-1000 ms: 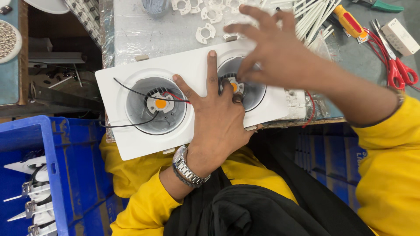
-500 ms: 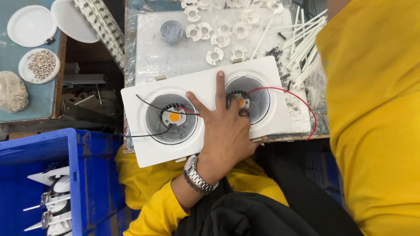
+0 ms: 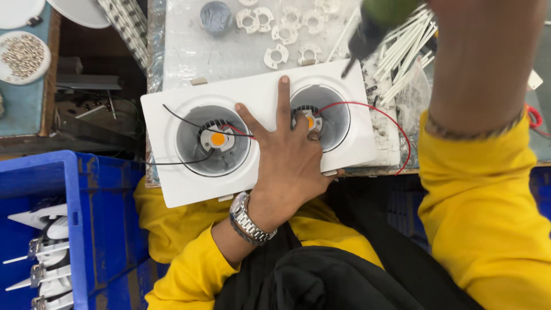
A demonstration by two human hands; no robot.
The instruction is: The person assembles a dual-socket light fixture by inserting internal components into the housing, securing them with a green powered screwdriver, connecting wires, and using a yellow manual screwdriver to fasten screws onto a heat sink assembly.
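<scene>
Left hand pressed flat, fingers spread open, on white rectangular twin-recess metal lamp housing, between its two round wells, middle fingertip touching the right well's yellow LED chip. Right hand raised above housing's far right corner, out of frame, grip impossible to tell. Blurred green-and-black tool hung there. Blue plastic crate left of housing.

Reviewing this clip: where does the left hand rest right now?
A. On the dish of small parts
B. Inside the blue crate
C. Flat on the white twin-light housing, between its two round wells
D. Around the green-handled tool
C: the left hand lies spread on the white housing, fingers reaching between both wells.
</scene>
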